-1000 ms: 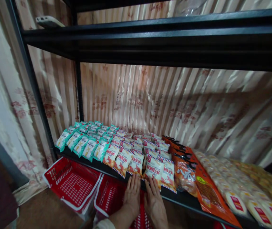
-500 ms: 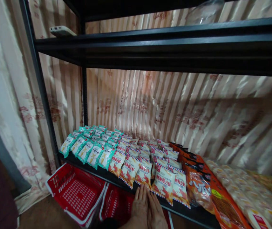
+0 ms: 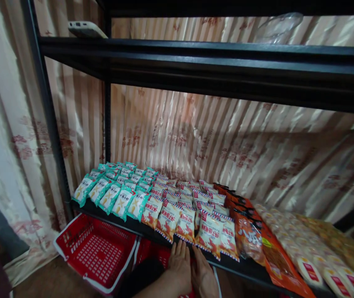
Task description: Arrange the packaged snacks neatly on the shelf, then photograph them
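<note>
At the bottom centre, my left hand lies with its fingers stretched out at the front edge of the lower black shelf. It holds nothing, and its fingertips are just below the white and orange snack bags. Close beside it is my right hand, fingers extended and pointing at the same edge, also holding nothing. More of these bags stand in rows above my right hand. To their left are rows of teal and white snack bags.
Below the shelf sits a red basket with a white rim, with a second red basket partly behind my arm. Orange packets and round wrapped items fill the right. A phone-like device rests on the upper shelf.
The view has tilted and shifted slightly, so the shelf goods sit a little further left. My hands have parted slightly at the fingertips, still at the shelf edge. No bag has been taken.
</note>
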`<state>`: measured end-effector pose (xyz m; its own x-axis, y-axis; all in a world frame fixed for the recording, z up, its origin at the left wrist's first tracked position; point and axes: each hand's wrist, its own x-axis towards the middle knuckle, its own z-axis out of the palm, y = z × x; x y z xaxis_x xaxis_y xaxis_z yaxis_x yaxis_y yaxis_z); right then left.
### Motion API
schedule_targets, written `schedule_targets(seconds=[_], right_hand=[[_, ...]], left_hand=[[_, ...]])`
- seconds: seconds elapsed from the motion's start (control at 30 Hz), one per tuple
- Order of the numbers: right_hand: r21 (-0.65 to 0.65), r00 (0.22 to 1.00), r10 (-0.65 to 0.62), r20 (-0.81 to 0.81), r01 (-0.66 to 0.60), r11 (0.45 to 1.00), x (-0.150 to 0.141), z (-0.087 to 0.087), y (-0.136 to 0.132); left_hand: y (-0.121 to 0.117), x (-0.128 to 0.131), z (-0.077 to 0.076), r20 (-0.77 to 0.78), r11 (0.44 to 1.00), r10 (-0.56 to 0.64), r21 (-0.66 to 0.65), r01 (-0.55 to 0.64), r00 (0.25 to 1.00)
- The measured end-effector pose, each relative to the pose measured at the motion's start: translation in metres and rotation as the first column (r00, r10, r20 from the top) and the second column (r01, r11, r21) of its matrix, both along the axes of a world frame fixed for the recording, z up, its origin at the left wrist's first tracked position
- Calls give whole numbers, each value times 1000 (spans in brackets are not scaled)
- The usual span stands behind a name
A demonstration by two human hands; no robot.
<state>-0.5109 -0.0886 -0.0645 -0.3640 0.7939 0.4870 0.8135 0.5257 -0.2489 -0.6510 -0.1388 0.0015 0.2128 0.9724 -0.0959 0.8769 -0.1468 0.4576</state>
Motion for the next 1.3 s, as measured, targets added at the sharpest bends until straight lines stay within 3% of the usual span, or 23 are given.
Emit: schedule_targets(seconds=[0.13,0.37,0.47,0.6,0.8,1.0,1.13,1.3], right_hand=[[-16,995,-39,86,41,999,-5,5,-4],[-8,992,-91,85,92,996,-14,9,-12],[-35,990,-85,116,90,995,-15,10,-11],[-36,988,-64,139,70,997,-17,17,-13],[-68,980,-132,152,143,987,-22,27,-21],[-66,961,-131,244,151,986,-27,39,-25],[-34,985,-28,168,34,999,-48,49,-32],[-160,991,117,65,-105,982,-79,51,-34]], left_hand=[[-8,-11,24,-31,1000,24,8,-24,999],[-11,-60,56,-47,956,278,115,-271,959],[-10,-85,56,-58,936,342,109,-335,938],[-9,-101,47,-71,941,338,61,-334,939],[-7,-99,40,-69,943,332,43,-330,941],[-17,-93,50,-54,934,345,122,-337,937],[-25,-88,56,-7,957,234,181,-228,972],[-19,-88,51,27,984,89,156,-92,996]])
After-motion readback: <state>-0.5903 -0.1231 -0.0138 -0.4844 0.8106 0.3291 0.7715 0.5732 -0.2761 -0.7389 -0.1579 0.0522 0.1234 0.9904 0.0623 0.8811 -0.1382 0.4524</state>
